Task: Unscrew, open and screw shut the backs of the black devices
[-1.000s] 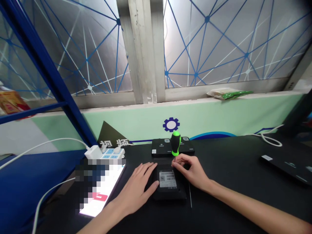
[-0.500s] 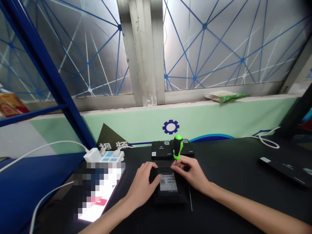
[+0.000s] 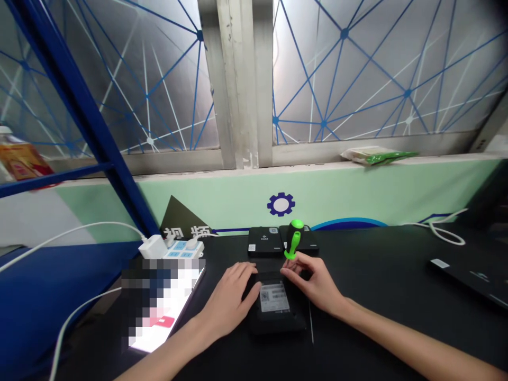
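Note:
A small black box-shaped device (image 3: 278, 315) with a white label on top lies on the black table (image 3: 381, 296). My left hand (image 3: 231, 302) lies flat against its left side, fingers stretched out, thumb on the device's top. My right hand (image 3: 314, 280) pinches the shaft of a screwdriver with a green and black handle (image 3: 294, 238), which stands nearly upright with its tip at the device's far edge.
Two more black devices (image 3: 265, 242) lie side by side behind the screwdriver. A lit phone or tablet (image 3: 161, 312) lies to the left, next to a white power strip (image 3: 177, 248) with white cables. Flat dark panels (image 3: 472, 275) lie at the right. A blue rack post (image 3: 85, 121) rises at left.
The screwdriver handle has tipped a little to the right and my right fingers have shifted on its shaft. My left hand stays against the device. The view has moved slightly.

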The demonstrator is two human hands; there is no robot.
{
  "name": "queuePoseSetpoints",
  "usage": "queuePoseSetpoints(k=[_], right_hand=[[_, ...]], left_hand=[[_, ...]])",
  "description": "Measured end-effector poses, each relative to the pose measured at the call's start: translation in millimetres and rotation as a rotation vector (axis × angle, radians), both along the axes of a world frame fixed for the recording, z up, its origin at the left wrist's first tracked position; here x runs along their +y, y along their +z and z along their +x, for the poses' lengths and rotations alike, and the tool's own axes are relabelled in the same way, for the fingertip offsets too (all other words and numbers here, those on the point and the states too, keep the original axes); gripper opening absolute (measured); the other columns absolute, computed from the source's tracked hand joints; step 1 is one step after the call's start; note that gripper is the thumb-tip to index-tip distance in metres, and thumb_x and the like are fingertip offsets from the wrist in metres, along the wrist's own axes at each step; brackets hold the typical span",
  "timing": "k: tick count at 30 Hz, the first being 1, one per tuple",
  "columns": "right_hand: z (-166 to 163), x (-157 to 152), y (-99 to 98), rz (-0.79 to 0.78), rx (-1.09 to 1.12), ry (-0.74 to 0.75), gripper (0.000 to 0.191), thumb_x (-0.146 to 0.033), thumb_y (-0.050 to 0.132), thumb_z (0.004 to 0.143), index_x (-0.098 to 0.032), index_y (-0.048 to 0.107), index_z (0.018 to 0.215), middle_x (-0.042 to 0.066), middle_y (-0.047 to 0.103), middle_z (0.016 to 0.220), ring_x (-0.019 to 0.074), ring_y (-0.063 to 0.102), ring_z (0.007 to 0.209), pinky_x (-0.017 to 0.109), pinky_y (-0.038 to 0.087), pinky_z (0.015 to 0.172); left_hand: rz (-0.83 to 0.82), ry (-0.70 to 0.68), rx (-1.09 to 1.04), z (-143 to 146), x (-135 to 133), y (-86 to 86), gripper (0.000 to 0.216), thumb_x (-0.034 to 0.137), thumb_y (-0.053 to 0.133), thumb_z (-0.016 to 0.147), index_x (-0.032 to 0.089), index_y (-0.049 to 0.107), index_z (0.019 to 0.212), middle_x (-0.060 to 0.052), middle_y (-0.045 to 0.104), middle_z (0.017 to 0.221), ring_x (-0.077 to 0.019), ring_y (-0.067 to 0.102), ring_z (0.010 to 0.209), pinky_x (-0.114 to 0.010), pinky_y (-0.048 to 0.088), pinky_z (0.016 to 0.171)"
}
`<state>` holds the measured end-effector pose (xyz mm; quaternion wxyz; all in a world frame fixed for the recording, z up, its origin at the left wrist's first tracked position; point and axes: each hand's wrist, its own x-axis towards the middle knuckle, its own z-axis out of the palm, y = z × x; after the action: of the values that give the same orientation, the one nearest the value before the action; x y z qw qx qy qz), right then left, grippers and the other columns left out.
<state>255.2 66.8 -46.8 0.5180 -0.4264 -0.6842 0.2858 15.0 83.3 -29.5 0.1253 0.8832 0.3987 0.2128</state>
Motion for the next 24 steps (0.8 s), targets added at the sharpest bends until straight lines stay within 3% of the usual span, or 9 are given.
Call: queuePoseSetpoints(k=[4,6,8,11,12,17,24], right_hand=[[1,1,-1.0,0.000,0.001,0.005,0.019,-0.034,0.067,0.090,-0.017,0.065,0.081,0.002,0.066,0.072,0.0126,0.055,0.058,0.024,0.046,0.058],[1,1,-1.4,0.004,0.000,0.003,0.020,-0.035,0.066,0.090,-0.017,0.064,0.082,0.001,0.066,0.072,0.0126,0.054,0.058,0.024,0.046,0.057],[2,2,-1.3,0.002,-0.003,0.006,0.021,-0.036,0.065,0.091,-0.017,0.064,0.082,0.002,0.066,0.071,0.0126,0.054,0.058,0.024,0.046,0.057],[2,1,-0.3,0.005,-0.006,0.008,0.023,-0.038,0.065,0.091,-0.017,0.064,0.082,0.002,0.065,0.069,0.0128,0.054,0.057,0.025,0.046,0.055],[2,1,0.2,0.009,-0.005,0.010,0.023,-0.039,0.065,0.091,-0.017,0.064,0.081,0.002,0.065,0.069,0.0129,0.053,0.056,0.025,0.046,0.055],[2,1,1.3,0.016,0.002,0.023,0.024,-0.039,0.063,0.091,-0.018,0.063,0.080,0.001,0.063,0.066,0.0134,0.052,0.056,0.026,0.046,0.056],[2,1,1.9,-0.003,0.024,0.033,0.023,-0.038,0.065,0.090,-0.018,0.063,0.080,0.001,0.062,0.066,0.0129,0.052,0.056,0.025,0.045,0.056]], left_hand=[[-0.056,0.011,-0.092,3,-1,2.2,0.025,0.037,0.049,0.098,0.025,0.061,0.116,-0.008,0.063,0.122,-0.0291,0.056,0.115,-0.046,0.042,0.100],[-0.164,0.037,-0.261,6,-2,5.5,0.022,0.037,0.056,0.094,0.026,0.064,0.110,-0.007,0.065,0.116,-0.0288,0.057,0.111,-0.044,0.043,0.098],[-0.383,0.098,-0.607,10,-3,8.3,0.017,0.035,0.062,0.088,0.024,0.066,0.100,-0.007,0.067,0.107,-0.0280,0.059,0.107,-0.041,0.044,0.095],[-0.839,0.218,-1.295,11,-1,9.0,0.011,0.029,0.066,0.082,0.018,0.065,0.081,-0.005,0.066,0.085,-0.0227,0.062,0.088,-0.033,0.049,0.082],[-0.886,0.239,-1.377,11,1,8.6,0.011,0.028,0.065,0.082,0.018,0.063,0.077,-0.003,0.062,0.078,-0.0191,0.061,0.078,-0.030,0.049,0.075],[-0.996,0.218,-1.492,7,9,11.0,0.009,0.017,0.062,0.083,0.016,0.058,0.075,0.000,0.054,0.068,-0.0118,0.051,0.060,-0.023,0.045,0.060],[-1.207,0.065,-1.537,7,3,19.9,0.035,0.021,0.055,0.089,0.019,0.040,0.057,0.007,0.026,0.052,-0.0085,0.025,0.043,-0.022,0.030,0.043]])
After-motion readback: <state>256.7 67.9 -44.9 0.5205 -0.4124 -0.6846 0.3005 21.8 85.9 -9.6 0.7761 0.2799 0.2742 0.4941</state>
